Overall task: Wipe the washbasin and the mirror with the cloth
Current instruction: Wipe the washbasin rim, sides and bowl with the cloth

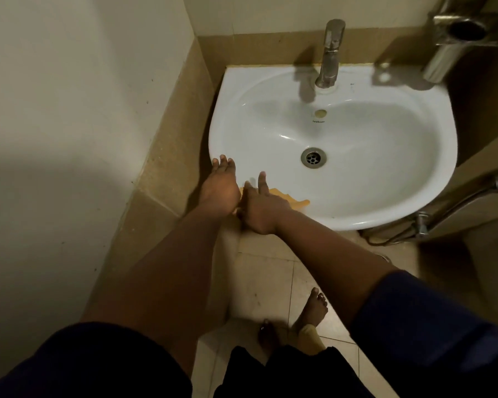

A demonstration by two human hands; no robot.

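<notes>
**Cloth on the front rim of the washbasin, both hands at its left end**

The cloth, a thin yellow-orange rag [285,198], lies draped over the front rim of the white oval ceramic washbasin [385,179], left of the round steel drain [313,158]. Its long axis appears to run along the rim, one end trailing rightward and the other hidden under the hands. The right hand [263,209] presses flat on that hidden end, fingers spread and not curled around it. The left hand [220,189] rests just beside it, further left of the drain, open on the bare rim and gripping nothing. The right hand is therefore nearer; the unwiped bowl lies beyond and to its right. Past the drain, small dark lettering [318,121] sits under the overflow hole, too blurred to read. The steel tap [329,53] stands behind that. No mirror is in view.
</notes>
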